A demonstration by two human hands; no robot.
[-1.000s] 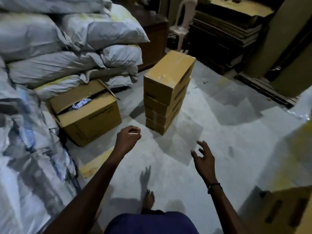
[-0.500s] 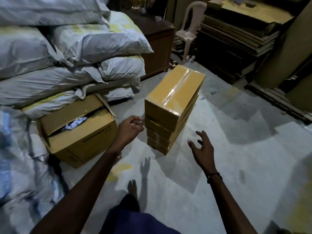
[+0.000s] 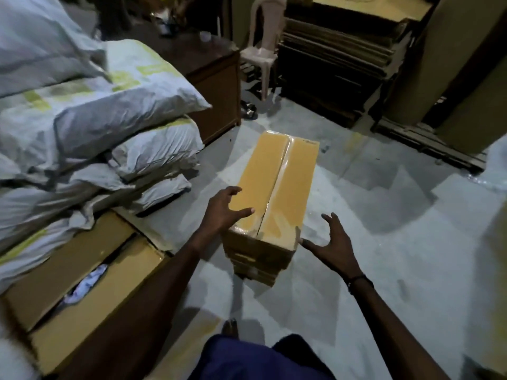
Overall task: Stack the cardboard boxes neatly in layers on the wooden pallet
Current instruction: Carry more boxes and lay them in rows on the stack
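The left hand (image 3: 223, 208) has its fingers spread and relaxed, the thumb lying over the near left corner of the top cardboard box (image 3: 277, 185); whether the palm actually presses the box's left edge cannot be told. The right hand (image 3: 333, 246) is splayed wide just beside the near right corner, its thumb tip at or very near the taped edge, gripping nothing. The top box, sealed with clear tape along its middle seam, sits on a short stack of boxes (image 3: 258, 263) on the grey floor (image 3: 384, 270), centre of the scene. To the left lies an open carton (image 3: 90, 272), with white sacks (image 3: 109, 113) piled beyond it. Far off stand a plastic chair (image 3: 260, 50) and flattened cardboard (image 3: 337, 64).
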